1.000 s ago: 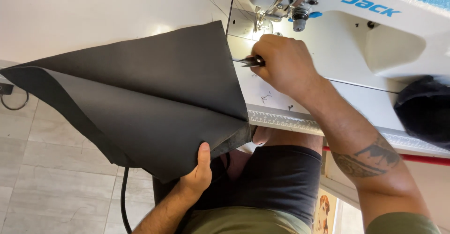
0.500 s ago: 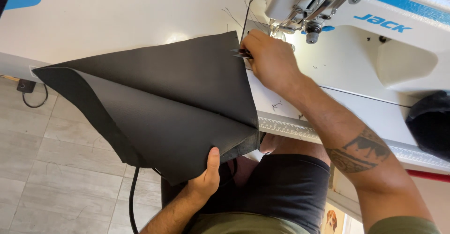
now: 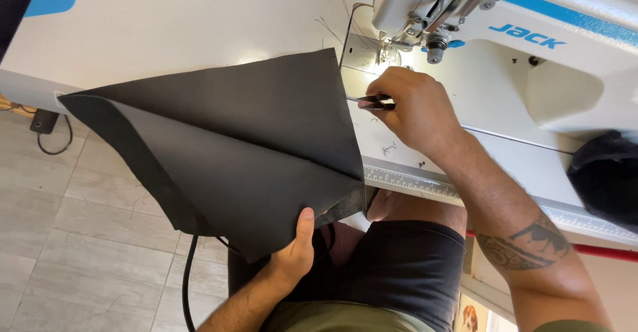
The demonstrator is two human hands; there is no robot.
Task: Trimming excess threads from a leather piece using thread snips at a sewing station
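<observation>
The left hand (image 3: 291, 255) pinches the lower edge of a folded sheet of dark grey fabric (image 3: 246, 146), thumb on top, holding it up so it spreads from the person's lap onto the white surface (image 3: 166, 33). The right hand (image 3: 415, 109) is closed around small thread snips (image 3: 371, 101), their tips at the fabric's right edge, just below the needle of the white sewing machine (image 3: 505, 46).

- I am seeing bright, even light across the white table (image 3: 166, 26).
- The lamp under the sewing machine (image 3: 518, 53) head is throwing a hot glare patch beside the needle.
- The dark fabric (image 3: 232, 139) is reading flat, with little detail.
- Focus is holding sharp; lines are bending slightly at the edges.
</observation>
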